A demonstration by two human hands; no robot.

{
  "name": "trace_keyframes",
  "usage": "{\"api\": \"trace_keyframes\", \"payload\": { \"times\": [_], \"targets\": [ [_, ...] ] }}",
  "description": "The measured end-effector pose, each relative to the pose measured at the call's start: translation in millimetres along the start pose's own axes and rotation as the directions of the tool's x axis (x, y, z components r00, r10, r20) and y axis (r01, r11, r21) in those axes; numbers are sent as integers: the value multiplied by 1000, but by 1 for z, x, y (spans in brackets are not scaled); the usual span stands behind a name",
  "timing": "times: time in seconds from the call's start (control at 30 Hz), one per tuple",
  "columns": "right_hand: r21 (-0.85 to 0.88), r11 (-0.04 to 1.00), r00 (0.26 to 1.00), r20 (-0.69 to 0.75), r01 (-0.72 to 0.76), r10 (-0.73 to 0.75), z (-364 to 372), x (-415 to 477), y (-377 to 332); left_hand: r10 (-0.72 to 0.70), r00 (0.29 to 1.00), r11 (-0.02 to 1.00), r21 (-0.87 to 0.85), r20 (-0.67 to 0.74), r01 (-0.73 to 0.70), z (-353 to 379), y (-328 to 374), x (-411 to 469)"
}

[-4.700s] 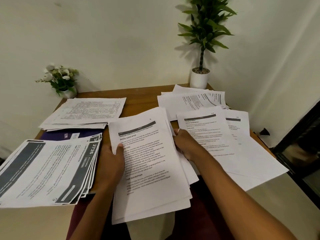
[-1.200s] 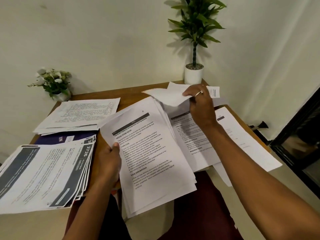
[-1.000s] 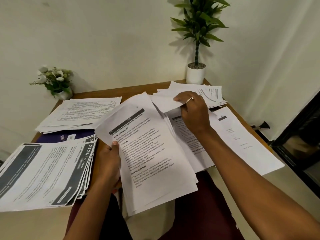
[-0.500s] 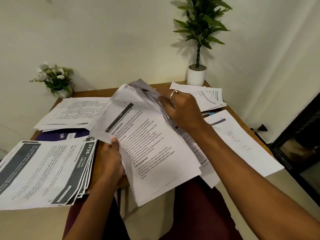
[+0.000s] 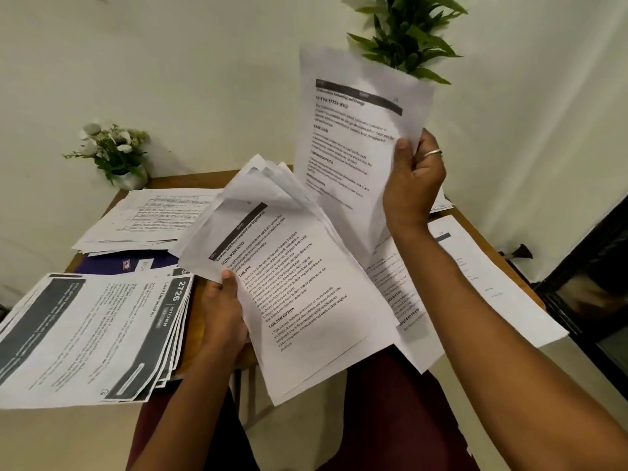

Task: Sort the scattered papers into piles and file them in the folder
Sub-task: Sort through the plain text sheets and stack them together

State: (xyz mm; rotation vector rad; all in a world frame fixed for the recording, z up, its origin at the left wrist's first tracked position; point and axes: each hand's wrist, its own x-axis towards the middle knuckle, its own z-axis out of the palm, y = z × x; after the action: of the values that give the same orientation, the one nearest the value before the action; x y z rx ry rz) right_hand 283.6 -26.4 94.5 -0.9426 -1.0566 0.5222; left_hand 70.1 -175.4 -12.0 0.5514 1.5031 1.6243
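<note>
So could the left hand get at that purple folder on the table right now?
Probably not freely. The left hand grips a stack of papers, and the purple folder lies mostly under the near pile and the far pile, only a strip showing. It sits near that hand, though.

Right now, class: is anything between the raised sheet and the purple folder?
The far pile and near pile overlap the folder; the stack in the left hand sits between it and the raised sheet.
</note>
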Motion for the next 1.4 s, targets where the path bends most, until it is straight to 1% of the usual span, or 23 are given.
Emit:
{"api": "trace_keyframes", "payload": {
  "times": [0.03,0.13,0.2,0.27,0.33,0.43,0.5,0.6,0.63,0.67,0.73,0.8,0.87,0.93,0.97,1.0,1.03,1.07,1.13,1.17,1.23,1.3,1.4],
  "targets": [
    [20,1000,1000,1,-13,13,0,3,2,0,1000,1000,5,-3,0,-1,-1,1],
    [-42,997,998,12,-60,60,0,5,12,17,1000,1000,24,10,-17,-1,-3,2],
    [-87,982,982,73,-167,173,-1,4,24,16,1000,1000,16,6,-16,-1,-2,2],
    [-109,947,934,167,-302,317,-2,4,36,-14,1000,1000,-10,-1,14,-3,-3,4],
    [-188,913,868,290,-361,403,-7,1,41,-47,999,998,-38,-11,46,-5,-3,5],
    [-365,892,742,512,-268,433,-14,-5,43,-38,998,999,-20,-41,37,-3,-2,5],
    [-424,886,686,590,-185,426,-15,-10,43,-48,997,999,-19,-66,47,1,-4,6],
    [-523,848,668,603,-82,437,-11,-23,48,-55,994,998,-5,-96,55,4,-13,14],
    [-555,830,634,622,-57,459,-9,-29,54,-45,994,999,17,-97,47,5,-15,15],
    [-570,817,589,635,-80,500,-8,-37,57,-31,995,998,45,-99,36,6,-17,17],
    [-559,789,516,611,-256,600,-8,-48,60,-18,995,996,90,-94,26,7,-17,17],
    [-500,742,464,580,-446,669,-10,-54,63,-30,996,991,127,-85,41,6,-17,21],
    [-488,694,420,560,-529,714,-10,-60,69,-17,997,983,183,-80,31,4,-15,24],
    [-526,647,397,517,-552,759,-6,-66,72,31,997,970,242,-74,-12,3,-13,25],
    [-538,617,399,474,-574,785,-3,-71,72,62,996,963,268,-71,-41,2,-11,24],
    [-509,620,431,449,-596,783,-3,-75,74,97,994,954,291,-58,-76,1,-10,23],
    [-458,653,478,447,-604,756,-4,-79,76,128,991,947,303,-47,-108,0,-9,23],
    [-414,680,493,476,-605,728,-7,-83,75,145,989,943,308,-37,-127,-1,-8,23],
    [-353,715,435,606,-604,666,-14,-92,85,176,984,924,346,-7,-163,-3,-7,22],
    [-325,742,434,647,-586,626,-17,-97,91,207,978,902,384,13,-196,-3,-7,20],
    [-323,792,494,643,-518,585,-19,-102,98,271,962,863,433,42,-262,-4,-12,19],
    [-344,820,551,614,-457,565,-18,-105,101,301,953,855,433,34,-286,-4,-19,22],
    [-327,844,579,618,-426,532,-20,-108,103,319,948,847,443,18,-293,-5,-27,28]
  ]
}}
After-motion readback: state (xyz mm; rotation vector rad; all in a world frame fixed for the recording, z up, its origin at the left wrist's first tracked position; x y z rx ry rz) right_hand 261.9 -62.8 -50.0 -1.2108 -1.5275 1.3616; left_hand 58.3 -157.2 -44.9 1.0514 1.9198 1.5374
